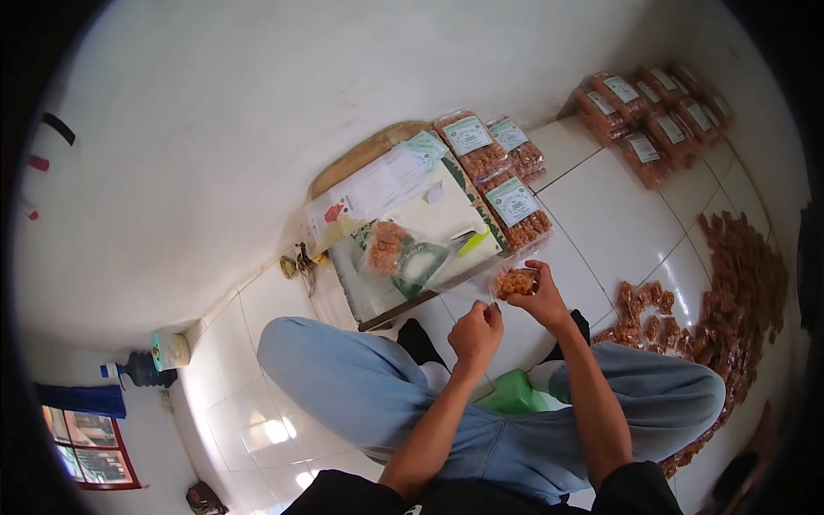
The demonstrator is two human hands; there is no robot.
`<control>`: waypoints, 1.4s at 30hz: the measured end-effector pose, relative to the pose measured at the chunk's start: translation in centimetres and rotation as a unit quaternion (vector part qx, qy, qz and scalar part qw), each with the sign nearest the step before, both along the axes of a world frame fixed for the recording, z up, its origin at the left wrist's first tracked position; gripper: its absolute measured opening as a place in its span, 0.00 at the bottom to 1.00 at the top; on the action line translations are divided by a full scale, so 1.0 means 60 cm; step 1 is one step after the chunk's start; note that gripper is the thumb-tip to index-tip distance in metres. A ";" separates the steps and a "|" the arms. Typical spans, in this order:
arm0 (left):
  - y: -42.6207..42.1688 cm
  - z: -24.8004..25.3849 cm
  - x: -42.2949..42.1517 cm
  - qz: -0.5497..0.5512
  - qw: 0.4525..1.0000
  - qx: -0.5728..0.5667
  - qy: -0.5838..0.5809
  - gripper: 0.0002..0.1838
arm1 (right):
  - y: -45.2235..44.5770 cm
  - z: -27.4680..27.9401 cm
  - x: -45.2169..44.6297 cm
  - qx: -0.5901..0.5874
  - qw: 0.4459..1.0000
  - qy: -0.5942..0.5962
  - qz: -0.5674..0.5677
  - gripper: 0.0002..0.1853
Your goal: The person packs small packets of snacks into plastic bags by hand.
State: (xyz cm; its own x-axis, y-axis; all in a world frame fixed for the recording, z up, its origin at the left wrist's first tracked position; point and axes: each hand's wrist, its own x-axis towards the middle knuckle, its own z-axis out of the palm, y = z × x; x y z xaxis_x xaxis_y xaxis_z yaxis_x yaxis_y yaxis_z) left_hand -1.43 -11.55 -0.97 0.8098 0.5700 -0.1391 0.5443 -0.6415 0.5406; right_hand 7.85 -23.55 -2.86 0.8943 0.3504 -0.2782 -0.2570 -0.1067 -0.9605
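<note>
My right hand [542, 298] is closed around a small clear packet of orange-brown snack [513, 282], held above the floor in front of my lap. Close to its left, my left hand [477, 333] is a fist, with thumb and fingertips pinching an edge of clear plastic beside the packet. A larger clear bag [412, 257] lies on the low white-topped table [356, 287], with snack packets [386, 246] in its far end. To the right of that bag rests a cutting tool with a lime-green handle [473, 242].
Labelled snack packs [518, 206] stand at the table's right end; more packs [661, 124] are stacked in the corner. Loose small packets [738, 283] heap on the tiles at right. Plastic sleeves [369, 193] cover the table's back. A green object [512, 393] sits between my legs.
</note>
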 end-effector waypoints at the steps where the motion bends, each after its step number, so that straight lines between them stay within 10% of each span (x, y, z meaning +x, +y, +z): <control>1: 0.000 0.000 -0.001 -0.005 1.000 0.001 -0.006 0.15 | 0.001 -0.004 -0.003 -0.002 1.000 0.000 0.004 0.36; 22: 0.008 0.006 -0.012 0.007 0.998 -0.058 0.013 0.19 | 0.007 0.041 -0.049 -0.119 0.978 -0.173 0.010 0.36; 34: 0.009 -0.003 -0.024 -0.029 0.999 -0.043 -0.012 0.14 | 0.050 0.039 -0.033 0.097 0.965 0.234 -0.073 0.29; 42: 0.010 0.000 -0.022 -0.028 0.998 -0.060 -0.003 0.15 | 0.029 0.052 0.000 0.254 0.895 0.358 0.076 0.27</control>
